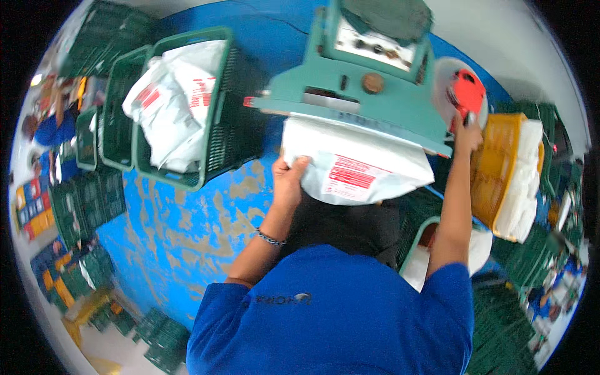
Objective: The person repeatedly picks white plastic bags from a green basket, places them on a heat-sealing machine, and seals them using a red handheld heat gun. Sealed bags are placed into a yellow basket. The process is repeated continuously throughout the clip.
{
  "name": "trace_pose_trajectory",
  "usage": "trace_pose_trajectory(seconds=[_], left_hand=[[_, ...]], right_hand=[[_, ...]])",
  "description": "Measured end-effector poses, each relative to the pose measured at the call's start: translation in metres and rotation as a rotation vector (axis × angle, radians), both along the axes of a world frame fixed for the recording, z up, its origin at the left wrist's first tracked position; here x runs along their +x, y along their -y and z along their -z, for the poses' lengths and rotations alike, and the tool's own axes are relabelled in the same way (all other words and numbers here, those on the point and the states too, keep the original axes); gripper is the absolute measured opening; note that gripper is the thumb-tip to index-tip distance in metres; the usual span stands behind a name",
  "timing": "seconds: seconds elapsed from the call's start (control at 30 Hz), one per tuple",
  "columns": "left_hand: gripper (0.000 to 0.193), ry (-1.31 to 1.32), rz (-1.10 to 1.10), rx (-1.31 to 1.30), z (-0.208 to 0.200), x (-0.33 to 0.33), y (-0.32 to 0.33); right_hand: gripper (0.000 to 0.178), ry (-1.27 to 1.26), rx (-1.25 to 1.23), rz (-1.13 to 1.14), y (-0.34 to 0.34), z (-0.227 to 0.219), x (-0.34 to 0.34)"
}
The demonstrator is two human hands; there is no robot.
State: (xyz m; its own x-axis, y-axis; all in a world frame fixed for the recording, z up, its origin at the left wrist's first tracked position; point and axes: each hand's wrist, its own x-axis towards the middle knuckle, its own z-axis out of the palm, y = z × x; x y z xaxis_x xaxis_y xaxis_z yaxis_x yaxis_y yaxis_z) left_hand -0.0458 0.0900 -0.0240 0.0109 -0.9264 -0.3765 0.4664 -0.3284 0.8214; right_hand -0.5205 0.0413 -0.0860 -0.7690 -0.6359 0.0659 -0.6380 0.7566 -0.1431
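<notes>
Fabric shirt (334,319), smooth plastic bag (359,165)

The white bag (359,167) looks like smooth, slightly glossy plastic film. The green machine (397,105) looks like smooth painted metal. The green basket (226,128) is plastic mesh, the shirt (337,331) matt cloth, the bracelet (270,238) metal-like links, and the floor (187,240) worn, patchy paint.
</notes>
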Motion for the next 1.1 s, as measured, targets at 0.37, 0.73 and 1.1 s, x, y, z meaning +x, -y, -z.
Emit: trace_pose_trajectory(seconds=[0.37,0.73,1.1], left_hand=[[0.046,-0.104,0.09,-0.037,-0.003,0.004,-0.008],[0.058,0.403,0.557,-0.173,-0.01,0.012,-0.03],[0.067,0.573,0.517,-0.297,0.004,0.014,-0.037]], right_hand=[[0.091,1.536,-0.788,-0.243,-0.165,-0.041,0.277],[0.059,1.508,-0.642,-0.368,-0.154,-0.045,0.285],[0.056,1.486,-0.601,-0.441,-0.158,-0.046,0.279]])
